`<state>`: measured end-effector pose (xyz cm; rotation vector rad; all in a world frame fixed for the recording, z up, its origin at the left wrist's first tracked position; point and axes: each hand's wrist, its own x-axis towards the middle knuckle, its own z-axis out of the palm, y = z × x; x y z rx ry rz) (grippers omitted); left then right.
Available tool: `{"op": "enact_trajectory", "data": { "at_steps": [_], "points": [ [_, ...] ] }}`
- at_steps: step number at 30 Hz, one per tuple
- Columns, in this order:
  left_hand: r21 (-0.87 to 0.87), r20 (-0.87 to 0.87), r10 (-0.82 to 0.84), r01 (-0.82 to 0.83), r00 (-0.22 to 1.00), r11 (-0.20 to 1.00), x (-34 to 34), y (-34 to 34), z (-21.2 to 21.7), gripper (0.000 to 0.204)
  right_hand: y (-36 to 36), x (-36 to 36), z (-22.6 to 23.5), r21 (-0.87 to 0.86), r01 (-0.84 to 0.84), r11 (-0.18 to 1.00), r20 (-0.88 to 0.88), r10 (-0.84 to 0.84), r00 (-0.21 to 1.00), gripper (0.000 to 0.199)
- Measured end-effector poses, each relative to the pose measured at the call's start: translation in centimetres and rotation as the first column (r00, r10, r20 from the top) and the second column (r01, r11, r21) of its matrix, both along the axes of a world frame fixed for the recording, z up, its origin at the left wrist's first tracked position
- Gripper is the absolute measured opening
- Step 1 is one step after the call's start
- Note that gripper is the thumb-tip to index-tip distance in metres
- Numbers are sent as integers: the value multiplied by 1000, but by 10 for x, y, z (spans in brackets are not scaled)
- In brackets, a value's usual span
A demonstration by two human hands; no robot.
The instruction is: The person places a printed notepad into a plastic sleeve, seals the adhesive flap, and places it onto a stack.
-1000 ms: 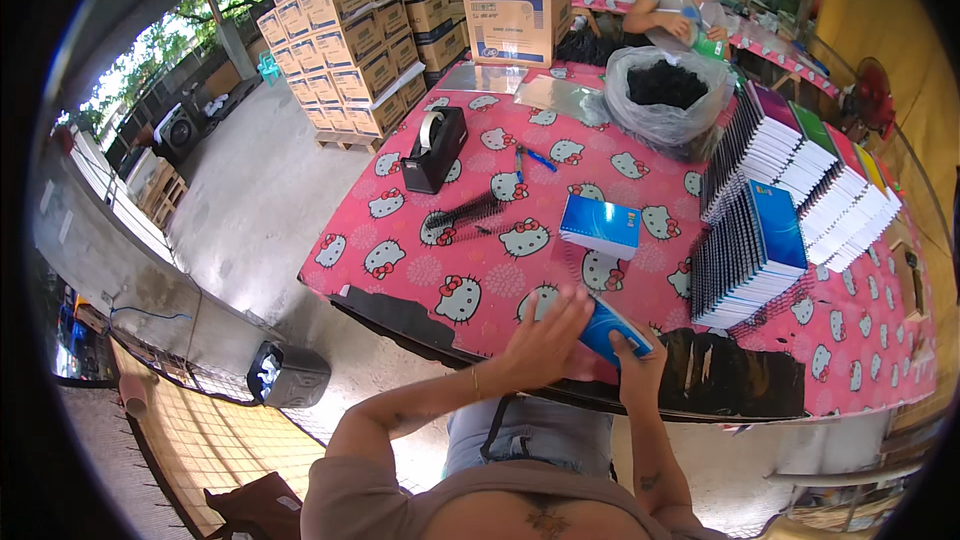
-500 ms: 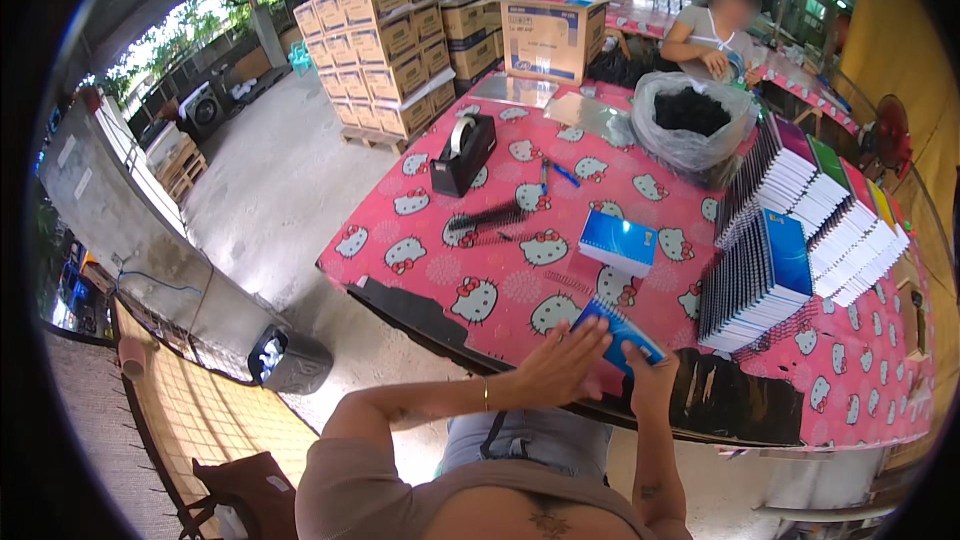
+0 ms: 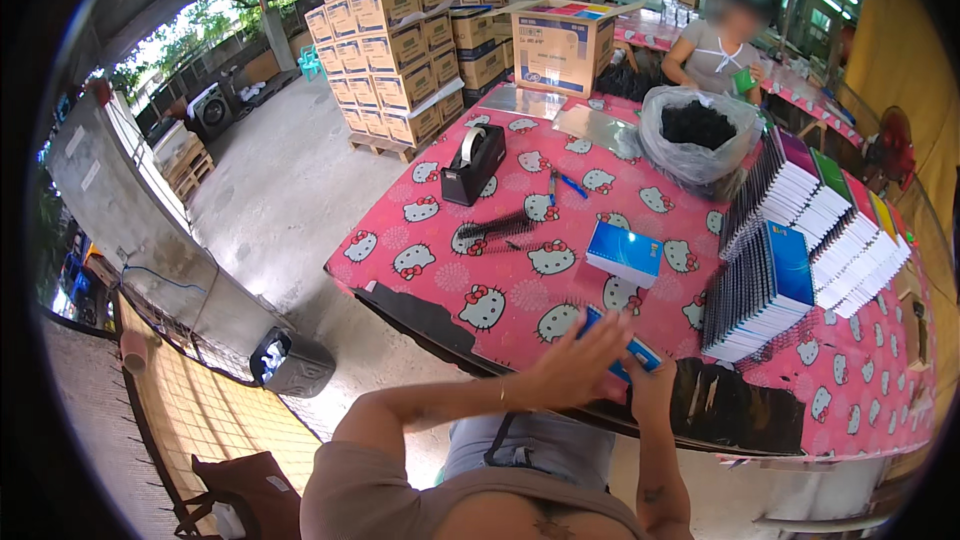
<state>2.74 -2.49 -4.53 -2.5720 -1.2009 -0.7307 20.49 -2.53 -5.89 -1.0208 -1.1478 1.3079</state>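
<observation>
A small blue spiral notebook (image 3: 642, 352) is held at the near table edge, in front of my body. My right hand (image 3: 652, 386) grips its near right end, thumb on the cover. Across the notebook lies my left hand (image 3: 580, 365), fingers stretched out flat, hiding much of the cover and binding. Just beyond, a short stack of blue notebooks (image 3: 625, 252) rests on the pink tablecloth. A taller stack of blue spiral notebooks (image 3: 760, 290) stands to the right. Several loose black spiral coils (image 3: 497, 227) lie to the left of the short stack.
Farther back are a black tape dispenser (image 3: 474, 165), blue pens (image 3: 573, 186), clear sheets (image 3: 597, 130) and a plastic bag of black coils (image 3: 697, 130). Rows of white-paged notebooks (image 3: 850, 250) line the right side. A carton (image 3: 562, 48) stands behind; a co-worker (image 3: 715, 50) sits across.
My left hand has slid a little along the notebook, its fingers now slightly smeared. My right hand keeps its grip. The co-worker now holds up a green item. The whole view has shifted slightly.
</observation>
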Motion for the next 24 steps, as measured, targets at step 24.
{"op": "enact_trajectory", "data": {
  "at_steps": [24],
  "points": [
    [-182,59,-136,145,989,973,4,-16,-17,77,12,7,-35,114,-131,985,366,81,927,29]
  ]
}}
